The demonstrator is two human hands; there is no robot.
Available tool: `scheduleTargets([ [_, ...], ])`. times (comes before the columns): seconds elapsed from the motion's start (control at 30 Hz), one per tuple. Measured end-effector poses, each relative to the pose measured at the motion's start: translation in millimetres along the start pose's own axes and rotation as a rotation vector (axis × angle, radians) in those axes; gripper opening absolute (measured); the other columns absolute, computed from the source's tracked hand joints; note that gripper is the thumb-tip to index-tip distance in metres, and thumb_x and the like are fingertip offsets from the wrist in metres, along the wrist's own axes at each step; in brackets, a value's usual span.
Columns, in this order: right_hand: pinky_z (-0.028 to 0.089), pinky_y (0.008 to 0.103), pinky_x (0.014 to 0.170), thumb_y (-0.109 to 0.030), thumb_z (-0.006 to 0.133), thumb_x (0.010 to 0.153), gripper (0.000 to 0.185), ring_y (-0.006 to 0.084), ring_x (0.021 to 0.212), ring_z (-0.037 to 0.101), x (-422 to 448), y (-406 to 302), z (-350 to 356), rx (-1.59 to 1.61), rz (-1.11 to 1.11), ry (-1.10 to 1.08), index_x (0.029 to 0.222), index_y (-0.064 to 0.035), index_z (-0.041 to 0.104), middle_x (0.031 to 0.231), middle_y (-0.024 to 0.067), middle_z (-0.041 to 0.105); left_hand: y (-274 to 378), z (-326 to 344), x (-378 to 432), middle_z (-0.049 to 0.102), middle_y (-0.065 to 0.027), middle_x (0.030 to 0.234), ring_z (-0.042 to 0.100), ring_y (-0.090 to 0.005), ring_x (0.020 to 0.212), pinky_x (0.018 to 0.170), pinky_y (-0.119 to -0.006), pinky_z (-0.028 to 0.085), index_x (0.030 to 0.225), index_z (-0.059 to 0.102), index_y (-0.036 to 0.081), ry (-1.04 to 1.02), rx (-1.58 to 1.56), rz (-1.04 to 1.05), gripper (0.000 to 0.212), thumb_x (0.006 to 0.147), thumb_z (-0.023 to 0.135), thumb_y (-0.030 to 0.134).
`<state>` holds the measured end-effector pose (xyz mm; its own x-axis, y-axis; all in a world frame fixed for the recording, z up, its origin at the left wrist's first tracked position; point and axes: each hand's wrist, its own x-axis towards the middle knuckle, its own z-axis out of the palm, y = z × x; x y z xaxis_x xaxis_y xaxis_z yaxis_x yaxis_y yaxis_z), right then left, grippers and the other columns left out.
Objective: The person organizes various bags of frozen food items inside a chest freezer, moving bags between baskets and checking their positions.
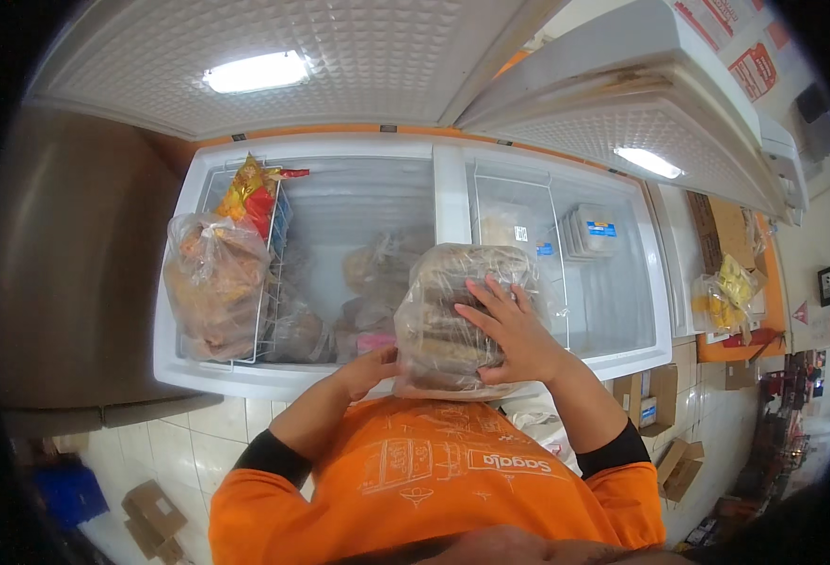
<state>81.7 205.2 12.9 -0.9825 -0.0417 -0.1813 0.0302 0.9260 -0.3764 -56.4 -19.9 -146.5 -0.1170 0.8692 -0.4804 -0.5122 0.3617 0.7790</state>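
A large clear plastic bag of brownish, elongated food pieces (450, 318) is held against the front of an open chest freezer (450, 191). My right hand (510, 328) lies on the bag's right side with fingers spread. My left hand (372, 371) is at the bag's lower left edge, its fingertips partly hidden by the plastic. Left of it, a wire basket (277, 304) bears a knotted bag of what looks like raw meat (220, 282) and a yellow and red packet (249, 194). Several frosty bags (372, 272) lie deep in the freezer's left section.
Two raised lids (386, 78) (634, 134) stand behind the freezer. White-lidded plastic tubs (590, 233) sit in the right section. A stainless steel cabinet (83, 268) stands at left. Cardboard boxes (153, 515) (679, 470) lie on the tiled floor.
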Motion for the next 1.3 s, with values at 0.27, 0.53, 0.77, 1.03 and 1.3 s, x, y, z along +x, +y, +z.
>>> scheduleTargets([
  [0.27, 0.020, 0.0543, 0.102, -0.034, 0.076, 0.062, 0.075, 0.0347, 0.128, 0.029, -13.7, 21.2, 33.8, 0.118, -0.032, 0.324, 0.126, -0.0102, 0.042, 0.137, 0.0147, 0.033, 1.3, 28.3, -20.3, 0.057, -0.0104, 0.112, 0.048, -0.0162, 0.109, 0.094, -0.030, 0.035, 0.120, 0.051, 0.001, 0.294, 0.187, 0.185, 0.041, 0.086, 0.058, 0.022],
  [0.53, 0.045, 0.0325, 0.075, -0.023, 0.080, 0.061, 0.041, 0.0254, 0.083, 0.056, -47.2, -43.8, 57.7, 0.147, 0.711, 0.529, 0.085, -0.0015, 0.055, 0.087, 0.0123, 0.057, -18.1, 47.3, -18.2, 0.048, -0.0167, 0.121, 0.044, -0.0265, 0.116, 0.100, -0.034, 0.031, 0.118, 0.051, 0.002, 0.411, 0.115, 0.419, 0.049, 0.083, 0.061, 0.035],
  [0.77, 0.047, 0.0346, 0.071, -0.029, 0.072, 0.073, 0.045, 0.0299, 0.079, 0.062, -68.0, -37.1, 74.8, 0.196, 0.712, 0.367, 0.098, 0.0054, 0.058, 0.087, 0.0189, 0.063, -18.5, 37.9, -32.3, 0.052, -0.0139, 0.117, 0.045, -0.0284, 0.114, 0.103, -0.051, 0.018, 0.113, 0.054, 0.006, 0.289, 0.311, 0.308, 0.055, 0.075, 0.065, 0.045],
  [1.03, 0.048, 0.0310, 0.070, -0.022, 0.069, 0.078, 0.041, 0.0181, 0.076, 0.060, -34.5, -42.0, 60.0, 0.162, 0.751, 0.388, 0.108, 0.0042, 0.055, 0.084, 0.0150, 0.063, -33.1, 20.8, -19.2, 0.050, -0.0130, 0.123, 0.042, -0.0288, 0.119, 0.103, -0.054, 0.015, 0.116, 0.053, 0.004, 0.192, 0.364, 0.513, 0.069, 0.069, 0.068, 0.052],
  [1.3, 0.047, 0.0377, 0.081, -0.020, 0.081, 0.062, 0.077, 0.0231, 0.104, 0.052, -48.8, -15.7, 47.1, 0.820, 0.568, 0.451, 0.126, -0.0042, 0.040, 0.122, 0.0120, 0.049, -2.7, 10.0, -10.8, 0.052, -0.0164, 0.115, 0.047, -0.0269, 0.111, 0.095, -0.035, 0.034, 0.113, 0.053, 0.000, 0.075, 0.174, 0.365, 0.070, 0.062, 0.079, 0.040],
])
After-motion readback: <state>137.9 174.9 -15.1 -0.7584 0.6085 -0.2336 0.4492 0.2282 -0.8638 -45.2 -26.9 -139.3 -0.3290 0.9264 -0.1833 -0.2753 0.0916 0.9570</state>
